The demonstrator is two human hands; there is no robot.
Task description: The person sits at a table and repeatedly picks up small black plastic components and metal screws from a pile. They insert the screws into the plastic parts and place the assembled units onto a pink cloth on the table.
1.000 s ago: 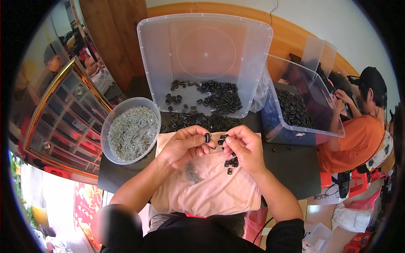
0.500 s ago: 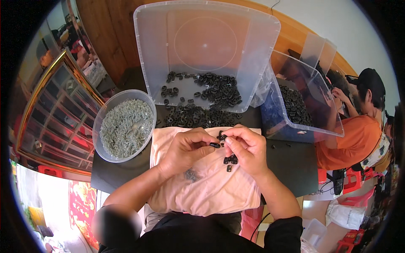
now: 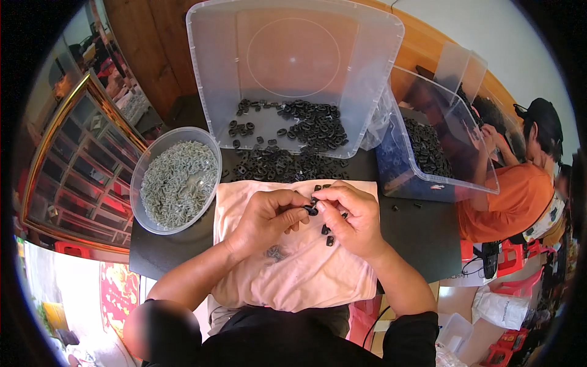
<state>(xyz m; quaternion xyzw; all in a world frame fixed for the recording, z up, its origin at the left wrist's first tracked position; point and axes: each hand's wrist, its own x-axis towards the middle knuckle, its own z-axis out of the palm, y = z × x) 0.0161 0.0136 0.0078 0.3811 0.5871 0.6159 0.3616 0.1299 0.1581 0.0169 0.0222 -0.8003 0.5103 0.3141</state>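
Note:
Over a pale pink cloth (image 3: 293, 287), my left hand (image 3: 266, 221) pinches a small black oval plastic part (image 3: 310, 210) between thumb and fingertips. Right against that part are the closed fingertips of my right hand (image 3: 353, 221); whatever they grip is too small and too covered to make out. Several small black parts (image 3: 330, 241) lie on the cloth, some half hidden by my right hand. A little heap of tiny grey metal pieces (image 3: 275, 252) rests on the cloth below my left hand.
At left stands a round clear tub (image 3: 136, 205) of small grey metal pieces. A large clear bin (image 3: 293, 61) lies tipped behind the cloth, black parts (image 3: 281, 165) spilling onto the dark table (image 3: 422, 235). Another bin (image 3: 403, 177) holds more, near a person in orange (image 3: 513, 189).
My hands have drawn slightly closer together, the right fingertips now meeting the black part in my left hand. The whole view has shifted a little.

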